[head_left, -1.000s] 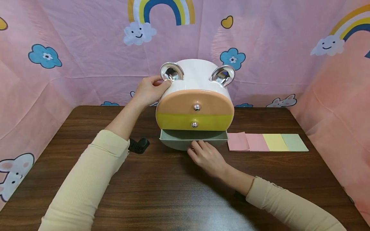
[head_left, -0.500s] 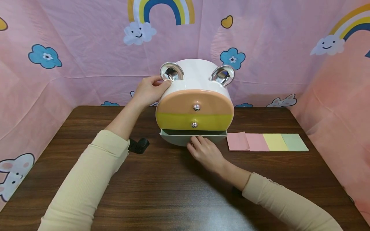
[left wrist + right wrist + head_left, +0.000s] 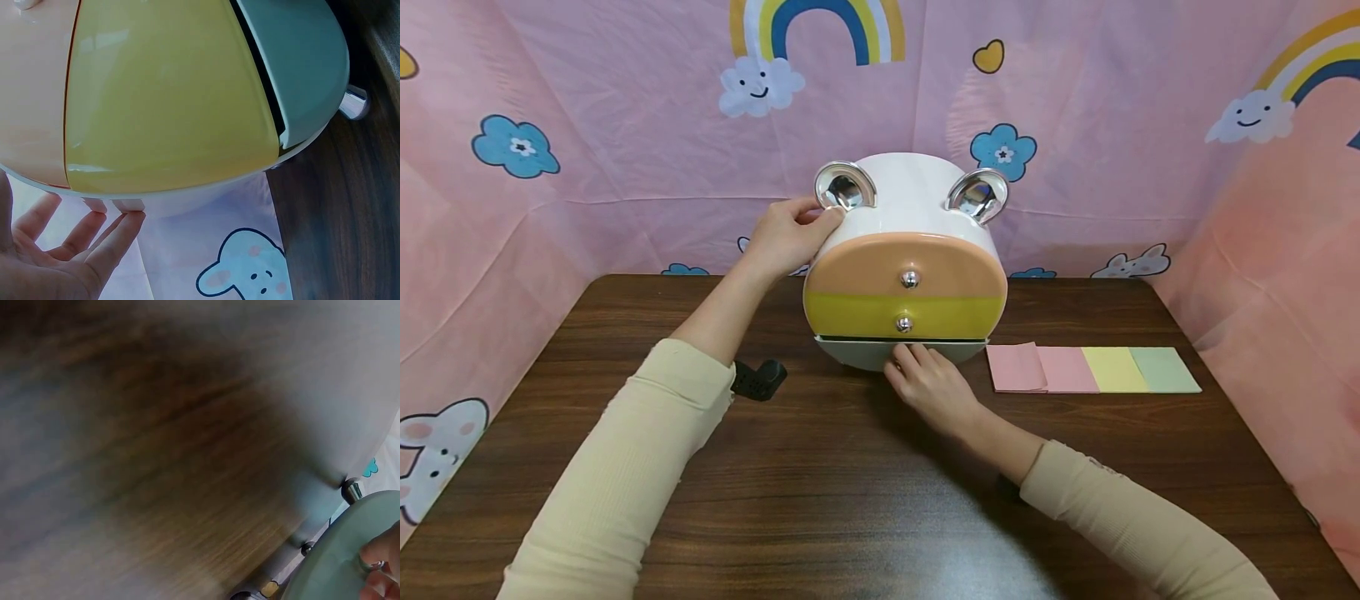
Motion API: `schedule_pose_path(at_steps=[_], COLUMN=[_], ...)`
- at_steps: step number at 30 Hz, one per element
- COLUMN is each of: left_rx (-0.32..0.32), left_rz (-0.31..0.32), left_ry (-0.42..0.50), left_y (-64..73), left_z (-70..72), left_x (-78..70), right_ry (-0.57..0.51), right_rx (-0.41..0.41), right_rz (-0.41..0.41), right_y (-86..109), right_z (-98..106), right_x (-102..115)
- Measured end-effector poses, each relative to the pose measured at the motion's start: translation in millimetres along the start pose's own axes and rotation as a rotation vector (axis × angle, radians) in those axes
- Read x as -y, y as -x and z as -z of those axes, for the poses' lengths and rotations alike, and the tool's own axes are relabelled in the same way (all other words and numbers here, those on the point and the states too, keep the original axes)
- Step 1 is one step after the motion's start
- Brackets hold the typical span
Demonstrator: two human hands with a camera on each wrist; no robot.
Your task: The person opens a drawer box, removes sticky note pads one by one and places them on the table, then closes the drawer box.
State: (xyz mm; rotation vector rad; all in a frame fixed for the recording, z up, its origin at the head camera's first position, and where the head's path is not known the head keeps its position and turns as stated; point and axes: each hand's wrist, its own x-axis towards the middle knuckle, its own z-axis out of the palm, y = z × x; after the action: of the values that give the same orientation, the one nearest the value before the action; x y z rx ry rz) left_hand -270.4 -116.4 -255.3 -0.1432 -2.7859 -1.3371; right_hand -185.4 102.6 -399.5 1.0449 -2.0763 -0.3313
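Note:
A small bear-shaped desktop drawer box with a white shell [image 3: 913, 187] and silver ears [image 3: 976, 198] stands at the back middle of the table. Its orange top drawer [image 3: 857, 267] and yellow middle drawer [image 3: 850, 317] are closed. The green bottom drawer [image 3: 857, 354] sticks out slightly, leaving a thin dark gap above it. My left hand [image 3: 790, 237] rests against the shell's left side just below the ear, and in the left wrist view its extended fingertips touch the white side. My right hand [image 3: 936, 396] pinches the green drawer's silver knob [image 3: 379, 565], mostly hidden by the fingers.
To the right of the box lies a row of pink [image 3: 1067, 370], yellow [image 3: 1114, 370] and green [image 3: 1165, 370] paper pads on the dark wooden table [image 3: 790, 508]. A pink patterned cloth [image 3: 662, 150] hangs behind and at both sides. Metal feet [image 3: 352, 490] support the box.
The green drawer has slid back into the box from well out to nearly closed, my right hand moving forward with it. My left hand stays in place.

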Motion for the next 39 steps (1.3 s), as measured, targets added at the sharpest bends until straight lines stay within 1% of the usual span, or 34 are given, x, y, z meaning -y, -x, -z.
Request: schedule_pose_path(at_steps=[7, 17, 23, 29, 34, 39], left_rx=[-0.004, 0.005, 0.001, -0.001, -0.029, -0.049], left_rz=[-0.001, 0.015, 0.027, 0.032, 0.023, -0.013], left_ry=[0.022, 0.005, -0.020, -0.039, 0.001, 0.030], left_y=[-0.2, -0.3, -1.9, -2.8, -3.0, -2.2], left_z=[-1.1, 0.0, -0.3, -0.1, -0.7, -1.3], left_x=[1.2, -0.4, -2.3, -4.7, -7.2, -10.0], right_ry=[-0.005, -0.003, 0.004, -0.010, -0.027, -0.023], right_rx=[-0.011, 0.036, 0.025, 0.033, 0.025, 0.018], right_rz=[0.004, 0.035, 0.038, 0.040, 0.038, 0.041], right_y=[-2.7, -4.0, -4.9, -5.2, -5.5, -6.1], right_z=[-4, -6, -6, -6, -7, -7], right_x=[-2, -5, -4, -5, -5, -6])
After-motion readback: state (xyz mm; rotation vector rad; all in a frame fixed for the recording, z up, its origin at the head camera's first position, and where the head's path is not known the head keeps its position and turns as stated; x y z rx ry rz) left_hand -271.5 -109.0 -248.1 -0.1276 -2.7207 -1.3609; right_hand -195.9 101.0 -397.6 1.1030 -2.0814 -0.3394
